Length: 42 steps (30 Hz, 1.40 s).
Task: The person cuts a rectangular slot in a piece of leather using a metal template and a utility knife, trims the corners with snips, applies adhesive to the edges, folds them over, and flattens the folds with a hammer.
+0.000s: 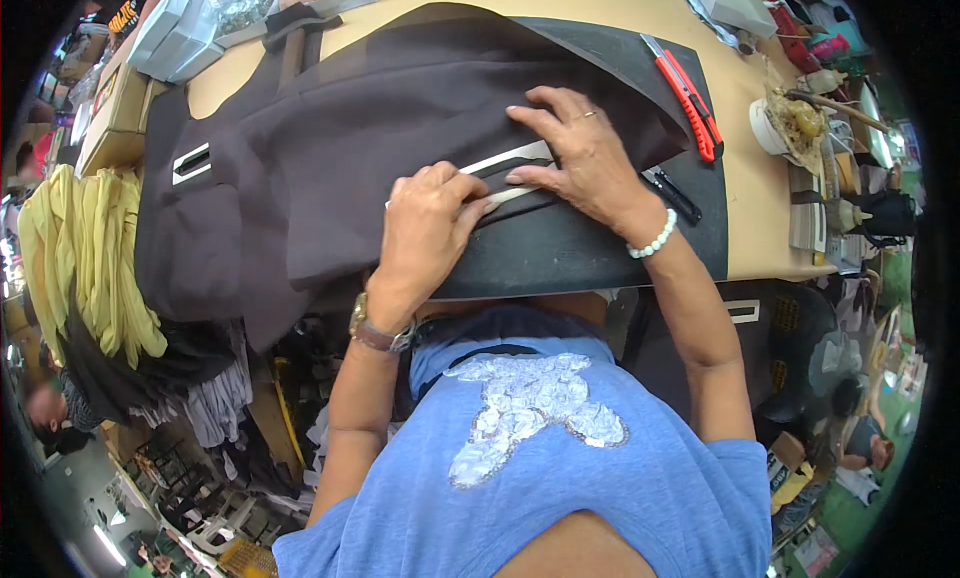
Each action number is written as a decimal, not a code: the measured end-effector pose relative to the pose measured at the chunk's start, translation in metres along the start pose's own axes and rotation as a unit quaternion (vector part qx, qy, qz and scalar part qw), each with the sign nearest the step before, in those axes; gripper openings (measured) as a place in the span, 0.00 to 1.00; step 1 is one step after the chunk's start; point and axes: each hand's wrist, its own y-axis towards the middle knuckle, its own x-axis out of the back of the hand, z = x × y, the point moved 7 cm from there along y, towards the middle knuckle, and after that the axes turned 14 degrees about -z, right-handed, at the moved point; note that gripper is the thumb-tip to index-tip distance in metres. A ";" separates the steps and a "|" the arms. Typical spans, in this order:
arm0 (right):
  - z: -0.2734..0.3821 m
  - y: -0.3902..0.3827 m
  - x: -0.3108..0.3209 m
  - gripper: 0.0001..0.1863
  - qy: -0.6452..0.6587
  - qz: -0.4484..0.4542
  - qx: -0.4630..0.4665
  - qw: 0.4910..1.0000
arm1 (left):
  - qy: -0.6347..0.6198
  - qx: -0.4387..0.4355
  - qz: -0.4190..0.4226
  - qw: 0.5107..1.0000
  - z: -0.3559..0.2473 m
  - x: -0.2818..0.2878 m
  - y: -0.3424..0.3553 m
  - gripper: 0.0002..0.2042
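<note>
The left hand [428, 223] pinches a pale strip [508, 196] at an edge of the dark brown cloth [370, 168], spread over a black mat [560, 263] on the bench [755, 213]. The right hand [592, 166] is splayed wide, thumb by the strip. This looks like edge folding; next probably calls for aligning the fold evenly.
</note>
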 end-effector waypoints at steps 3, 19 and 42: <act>-0.017 -0.005 0.009 0.32 -0.013 0.011 -0.038 0.999 | 0.001 0.057 0.047 0.997 0.017 0.012 -0.010 0.06; 0.012 0.000 -0.006 0.35 -0.050 0.024 0.015 0.998 | 0.015 0.052 0.133 0.990 0.029 0.025 -0.013 0.08; 0.066 0.006 -0.049 0.28 0.067 0.057 0.075 0.993 | -0.025 0.085 0.110 0.990 0.044 0.041 -0.027 0.08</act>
